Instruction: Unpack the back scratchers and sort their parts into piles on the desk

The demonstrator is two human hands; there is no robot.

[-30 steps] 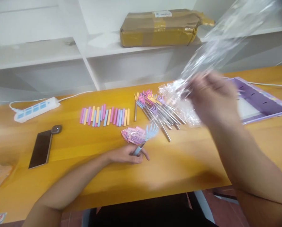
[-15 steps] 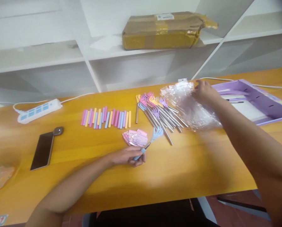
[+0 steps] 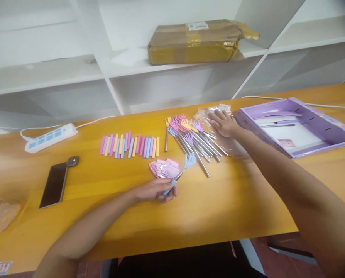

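Observation:
My left hand (image 3: 160, 190) is wrapped round the blue handle of a small scratcher (image 3: 189, 162) with a light-blue hand-shaped head. Spread fingers of my right hand (image 3: 224, 122) lie flat on a heap of clear plastic bags (image 3: 203, 113). Between the hands is a pile of metal-rod scratchers (image 3: 200, 144) with pink, orange, purple and blue heads. Small pink cards (image 3: 164, 168) are stacked just above my left hand. Further left, several coloured tubes (image 3: 130, 146) in pink, orange, blue and purple lie in a row.
A purple box (image 3: 308, 112) holding papers and a pen stands at the right. On the left are a power strip (image 3: 51, 137), a phone (image 3: 53, 184) and a dark rounded object (image 3: 73, 161). A taped carton (image 3: 194, 42) rests on the shelf behind.
My right hand has moved left and come down flat onto the plastic bags, which are now lower and flatter. My left hand still grips the blue scratcher in about the same place.

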